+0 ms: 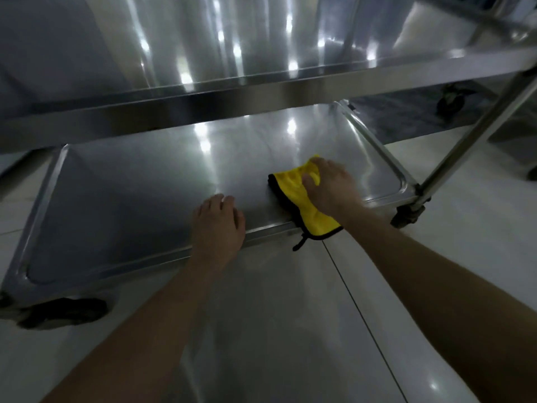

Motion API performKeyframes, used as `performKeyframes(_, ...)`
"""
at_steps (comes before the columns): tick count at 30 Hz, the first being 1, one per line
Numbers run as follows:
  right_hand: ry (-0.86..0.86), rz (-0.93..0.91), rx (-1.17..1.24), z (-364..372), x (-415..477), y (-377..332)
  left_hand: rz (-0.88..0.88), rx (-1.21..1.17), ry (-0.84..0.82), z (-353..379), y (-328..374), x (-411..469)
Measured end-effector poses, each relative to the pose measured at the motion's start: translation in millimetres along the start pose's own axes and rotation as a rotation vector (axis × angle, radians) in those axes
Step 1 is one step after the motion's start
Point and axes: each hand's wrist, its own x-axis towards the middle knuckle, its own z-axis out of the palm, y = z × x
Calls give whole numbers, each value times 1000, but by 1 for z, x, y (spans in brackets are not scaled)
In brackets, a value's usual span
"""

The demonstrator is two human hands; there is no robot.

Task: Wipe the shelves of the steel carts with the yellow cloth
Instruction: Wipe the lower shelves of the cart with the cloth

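The right hand (328, 187) is pressing the yellow cloth (290, 184), fingers spread. The left hand (218, 225) is resting loose beside it, holding nothing. Most of the shelf (130, 184) seems unwiped.

I see a bright yellow cloth (302, 196) edged in black, silvery grey steel shelves (139, 193) speckled with white glints, black castors (406, 218), and pale grey-white floor tiles (290, 330).

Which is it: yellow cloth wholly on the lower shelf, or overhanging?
Overhanging: a near corner of the yellow cloth hangs past the rim of the lower shelf; the right hand presses the rest.
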Motion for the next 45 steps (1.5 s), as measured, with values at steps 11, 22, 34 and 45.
performKeyframes(11, -162, -299, -202, 0, -21, 17, 20, -144, -21, -12, 31, -2)
performKeyframes(22, -285, -448, -211, 25, 3, 58, -184, -131, 168, 53, 100, 43)
performKeyframes(34, -195, -214, -261, -3, 134, 132, -137, 54, 215, 64, 92, 43)
performKeyframes(45, -276, -481, -164, 8, 29, 106, -127, 109, 235, 60, 95, 37)
